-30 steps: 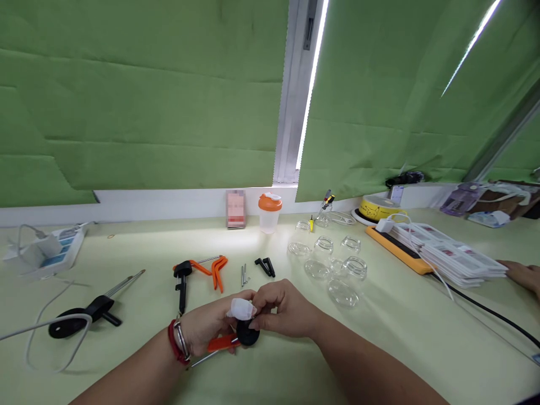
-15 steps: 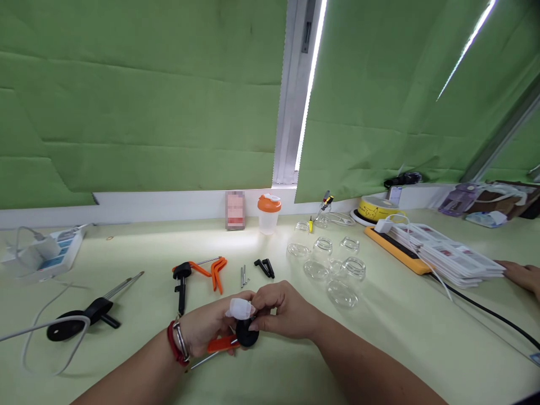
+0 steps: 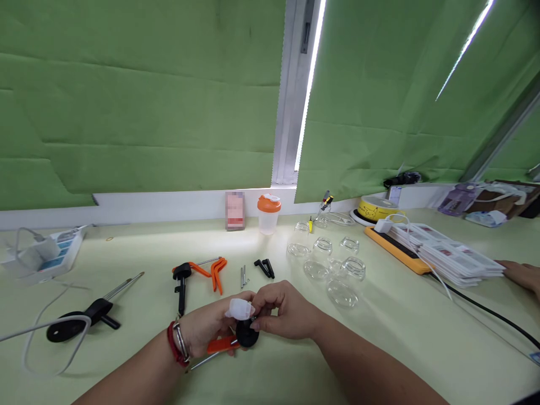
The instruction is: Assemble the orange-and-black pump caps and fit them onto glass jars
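My left hand (image 3: 206,326) is wrapped round a black and orange assembly with thin metal rods. Its orange arm (image 3: 221,345) and round black end (image 3: 247,334) stick out below the fingers. A translucent white cap-like piece (image 3: 240,309) sits above the black end, between my two hands. My right hand (image 3: 287,312) is closed, thumb and fingers pinching at the top edge of the black part; anything small between the fingertips is hidden. Just beyond the hands lie two black handle-like pieces (image 3: 265,269) and some small metal pins (image 3: 243,276).
To the left lie a similar black and orange assembly (image 3: 182,281) and a black tool with metal rods (image 3: 95,310). Several glass jars (image 3: 343,289) stand on the right, near an orange power strip (image 3: 396,250) and stacked white sheets (image 3: 447,256). Another person's hand (image 3: 521,274) rests far right.
Almost nothing differs. My right fingertips have shifted very slightly at the black part; the held assembly stays in place.
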`<action>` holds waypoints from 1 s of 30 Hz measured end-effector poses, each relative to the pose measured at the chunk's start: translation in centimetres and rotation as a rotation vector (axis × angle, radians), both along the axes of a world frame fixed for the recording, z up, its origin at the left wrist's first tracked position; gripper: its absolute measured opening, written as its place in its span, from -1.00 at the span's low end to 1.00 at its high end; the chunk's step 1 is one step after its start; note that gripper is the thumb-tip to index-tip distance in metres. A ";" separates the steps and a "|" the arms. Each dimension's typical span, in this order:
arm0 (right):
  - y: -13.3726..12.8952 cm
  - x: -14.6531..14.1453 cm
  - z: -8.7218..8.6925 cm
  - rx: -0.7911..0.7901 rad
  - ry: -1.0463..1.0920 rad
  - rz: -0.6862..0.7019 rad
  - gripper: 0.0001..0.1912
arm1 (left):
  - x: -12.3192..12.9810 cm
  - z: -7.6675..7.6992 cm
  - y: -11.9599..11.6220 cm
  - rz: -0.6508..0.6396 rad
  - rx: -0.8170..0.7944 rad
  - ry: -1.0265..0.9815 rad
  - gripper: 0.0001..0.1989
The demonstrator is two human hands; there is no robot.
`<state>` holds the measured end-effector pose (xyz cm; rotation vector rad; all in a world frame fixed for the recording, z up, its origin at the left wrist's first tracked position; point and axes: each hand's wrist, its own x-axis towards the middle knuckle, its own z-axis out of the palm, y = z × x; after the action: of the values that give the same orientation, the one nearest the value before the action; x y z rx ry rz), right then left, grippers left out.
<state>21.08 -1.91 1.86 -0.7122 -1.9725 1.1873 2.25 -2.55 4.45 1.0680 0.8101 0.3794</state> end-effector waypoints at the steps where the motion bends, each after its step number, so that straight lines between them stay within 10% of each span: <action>1: 0.0 0.0 0.0 -0.016 0.003 0.001 -0.86 | 0.0 0.0 0.0 0.001 0.003 0.001 -0.75; 12: 0.1 -0.1 -0.2 0.054 0.040 0.032 -0.84 | 0.1 0.3 -0.1 -0.006 -0.003 -0.028 -0.72; 30: 0.3 -1.0 -1.1 -0.477 0.308 0.108 -0.70 | -0.2 -0.4 0.2 -0.012 -0.005 -0.035 -0.74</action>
<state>20.10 -1.64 0.73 -0.6114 -1.5011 1.7492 2.06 -2.39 4.02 1.0582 0.7726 0.3852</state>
